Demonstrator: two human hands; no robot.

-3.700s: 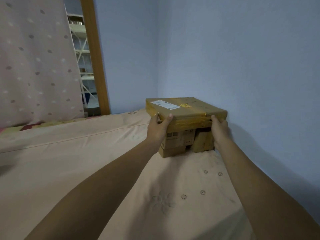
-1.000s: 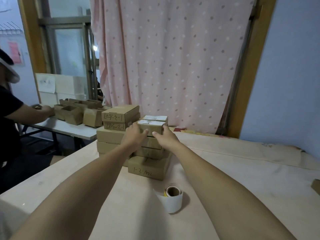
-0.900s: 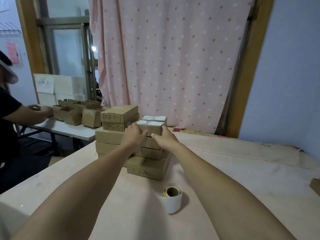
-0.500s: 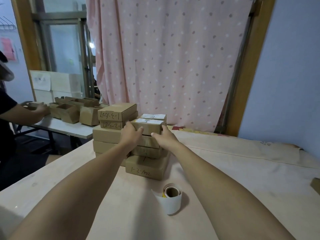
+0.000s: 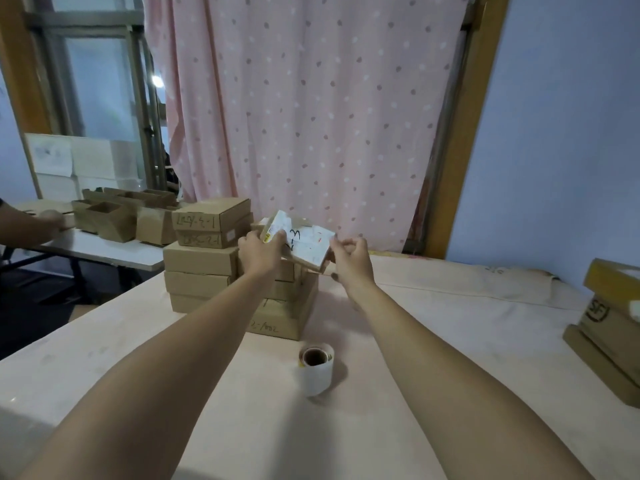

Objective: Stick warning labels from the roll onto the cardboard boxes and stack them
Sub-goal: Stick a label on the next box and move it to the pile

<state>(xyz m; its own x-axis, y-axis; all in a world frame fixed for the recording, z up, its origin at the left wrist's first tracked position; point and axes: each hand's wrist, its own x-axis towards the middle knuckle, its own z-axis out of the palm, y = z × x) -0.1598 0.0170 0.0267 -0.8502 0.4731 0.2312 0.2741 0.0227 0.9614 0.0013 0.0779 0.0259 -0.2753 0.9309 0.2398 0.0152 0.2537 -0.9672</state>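
While both hands hold it tilted in the air, a small cardboard box (image 5: 306, 249) patched with white paper hangs just above the stack of brown boxes (image 5: 201, 268) at the far side of the cloth-covered table (image 5: 450, 341). The left hand (image 5: 258, 252) grips its left end, thumb on top. The right hand (image 5: 349, 259) pinches its right edge with curled fingers. The label roll (image 5: 316, 372) stands upright between the forearms, untouched. That light pinch may let the slanted box slip onto the stack and knock boxes askew, and a low forearm might tip the roll.

Tilted box (image 5: 304, 250) between both hands (image 5: 259, 253)
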